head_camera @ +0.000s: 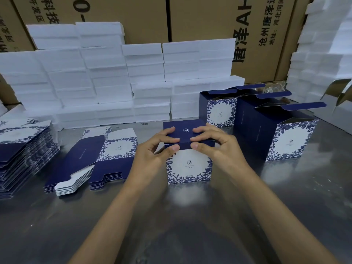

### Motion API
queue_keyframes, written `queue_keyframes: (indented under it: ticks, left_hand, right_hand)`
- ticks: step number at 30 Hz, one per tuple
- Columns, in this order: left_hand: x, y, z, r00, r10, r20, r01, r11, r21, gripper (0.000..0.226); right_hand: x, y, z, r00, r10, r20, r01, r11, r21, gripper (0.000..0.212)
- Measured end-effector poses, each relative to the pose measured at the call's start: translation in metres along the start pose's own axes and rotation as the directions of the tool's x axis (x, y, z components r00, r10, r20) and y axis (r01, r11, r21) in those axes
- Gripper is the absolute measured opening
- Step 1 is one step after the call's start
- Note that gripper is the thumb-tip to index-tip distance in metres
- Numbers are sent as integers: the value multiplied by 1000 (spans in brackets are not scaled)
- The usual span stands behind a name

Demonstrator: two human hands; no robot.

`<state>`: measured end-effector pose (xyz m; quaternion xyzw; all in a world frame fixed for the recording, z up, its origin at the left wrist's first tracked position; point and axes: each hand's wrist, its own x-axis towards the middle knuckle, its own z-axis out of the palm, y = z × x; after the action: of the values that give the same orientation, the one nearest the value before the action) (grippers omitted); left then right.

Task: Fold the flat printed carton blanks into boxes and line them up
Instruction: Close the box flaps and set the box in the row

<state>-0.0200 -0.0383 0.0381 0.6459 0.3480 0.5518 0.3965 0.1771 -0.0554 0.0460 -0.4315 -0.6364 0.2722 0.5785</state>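
A folded carton [189, 166], navy with a white floral front, stands on the metal table [190, 216] in the middle. My left hand [156, 147] and my right hand [211, 142] grip its navy top flap from either side, fingers on top, thumbs on the front edge. Three folded boxes with open lids stand at the right: one [221, 111] at the back, one [247, 113] behind, one [289, 138] nearest. Flat printed blanks lie at the left in a low pile [106, 155] and a taller stack [24, 153].
Stacks of white foam boxes [106, 79] form a wall behind the work area, with more white stacks [323, 54] at the right. Brown shipping cartons [205, 18] stand behind them. An opened brown carton flap [341, 90] shows at the far right.
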Motion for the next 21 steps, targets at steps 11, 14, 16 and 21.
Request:
queue_keyframes:
  ticks: [11, 14, 16, 21]
  left_hand:
    - [12, -7, 49, 996, 5, -85, -3, 1000, 24, 31]
    - [27, -16, 70, 996, 54, -67, -46, 992, 118, 33]
    - [38, -23, 83, 995, 80, -55, -69, 982, 176, 35]
    - [70, -43, 114, 993, 115, 2, -108, 930, 352, 41]
  right_hand:
    - [-25, 24, 19, 930, -357, -83, 86, 434, -897, 55]
    - [-20, 35, 16, 971, -218, -94, -2, 388, -922, 69]
    - [-11, 45, 7, 974, -196, -111, -32, 366, -930, 70]
    - [19, 77, -16, 974, -180, -139, -75, 326, -943, 77]
